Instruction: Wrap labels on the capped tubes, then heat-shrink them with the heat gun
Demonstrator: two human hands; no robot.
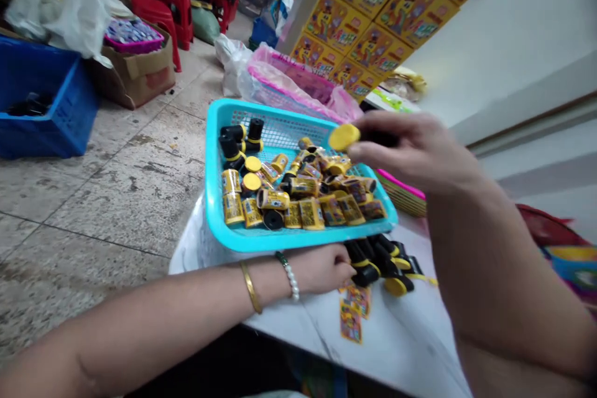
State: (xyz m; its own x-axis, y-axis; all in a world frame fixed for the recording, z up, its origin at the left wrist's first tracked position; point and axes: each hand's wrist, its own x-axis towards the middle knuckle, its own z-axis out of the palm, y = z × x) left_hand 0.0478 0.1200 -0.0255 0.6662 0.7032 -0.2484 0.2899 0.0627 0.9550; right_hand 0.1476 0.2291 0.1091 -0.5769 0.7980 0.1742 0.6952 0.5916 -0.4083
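The right hand is raised at center right, its fingers closed around a black tube with a yellow cap, over the corner of a teal basket heaped with labeled tubes. The left hand lies loosely curled on the white table just below the basket, beside black tubes and loose labels; whether it holds anything cannot be told.

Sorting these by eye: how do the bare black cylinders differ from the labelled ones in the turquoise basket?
The bare black cylinders show plain black bodies; the labelled cylinders wear yellow printed wraps. The bare ones cluster in the far left corner; the labelled ones lie jumbled mid-basket. Both sit in the turquoise basket.
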